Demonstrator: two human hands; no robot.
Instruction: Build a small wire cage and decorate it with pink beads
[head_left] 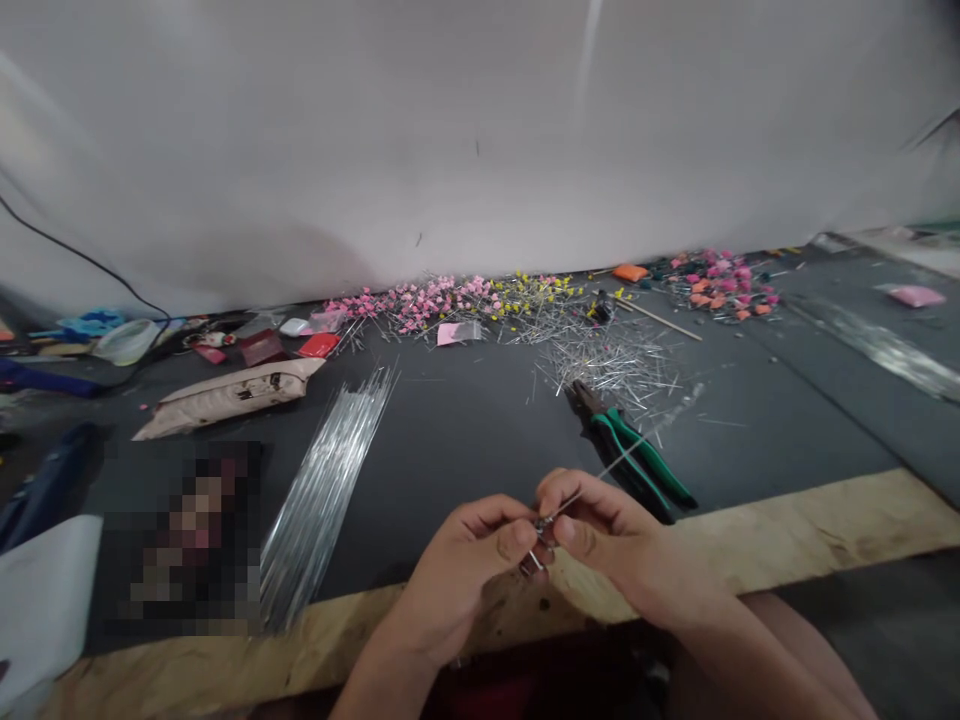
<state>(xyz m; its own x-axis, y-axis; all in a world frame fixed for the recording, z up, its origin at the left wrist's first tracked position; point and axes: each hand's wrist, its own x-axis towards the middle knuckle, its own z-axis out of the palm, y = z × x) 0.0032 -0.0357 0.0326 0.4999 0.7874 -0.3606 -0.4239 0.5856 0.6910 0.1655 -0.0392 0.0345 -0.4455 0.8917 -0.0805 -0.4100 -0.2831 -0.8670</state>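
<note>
Over the table's front edge, my left hand [480, 550] and my right hand [611, 535] meet with thumbs and fingers pinched together. Between them is a thin metal wire [611, 462], bent or twisted at its lower end, where small metal loops show at the fingertips. Its straight length runs up and to the right from my right fingers. My left hand pinches the looped end; exactly how the loops join is too small to tell. Just beyond my right hand lie green-and-black pliers [637, 455], pointing toward a loose pile of short wires [611, 360].
Left of my hands lies a bundle of straight wires [330, 490]. Pink and yellow bead-topped wires [450, 300] line the wall, with orange and pink ones [720, 285] farther right. A beige packet [232, 395] lies left. A wooden strip [817, 530] forms the table's front edge.
</note>
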